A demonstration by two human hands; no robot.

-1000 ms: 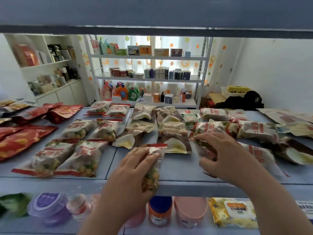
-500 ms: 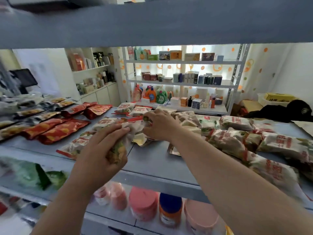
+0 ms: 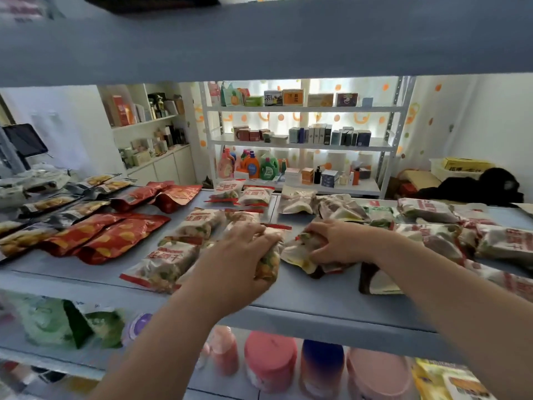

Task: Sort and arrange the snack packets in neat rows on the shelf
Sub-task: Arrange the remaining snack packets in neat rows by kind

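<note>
In the head view, a blue shelf [image 3: 317, 295] is seen running across the lower half of the frame. The left hand [image 3: 239, 255] is curled round a clear packet [image 3: 269, 262] with green and yellow pieces showing through. That packet is held at the front of the shelf; whether its lower end touches the board cannot be told. At 3 o'clock from it, the right hand [image 3: 337, 241] is pressed down with bent fingers gripping a crumpled packet [image 3: 298, 252] that lies on the shelf. The two gripped packets are just beside each other, near the middle of the shelf.

At 9 o'clock from the left hand, white packets [image 3: 170, 261] with red lettering are laid flat in paired rows running towards 12 o'clock. Further towards 9 o'clock, red packets [image 3: 115, 238] are laid side by side, and dark packets [image 3: 43, 206] are found beyond them at the left edge. At 3 o'clock from the right hand, a loose pile [image 3: 432, 235] of overlapping packets is spread out.

At 6 o'clock, under the shelf, pink jars [image 3: 269, 362] are stood on a lower level. At 12 o'clock, a white rack [image 3: 302, 145] with boxes and bottles is seen against the far wall
</note>
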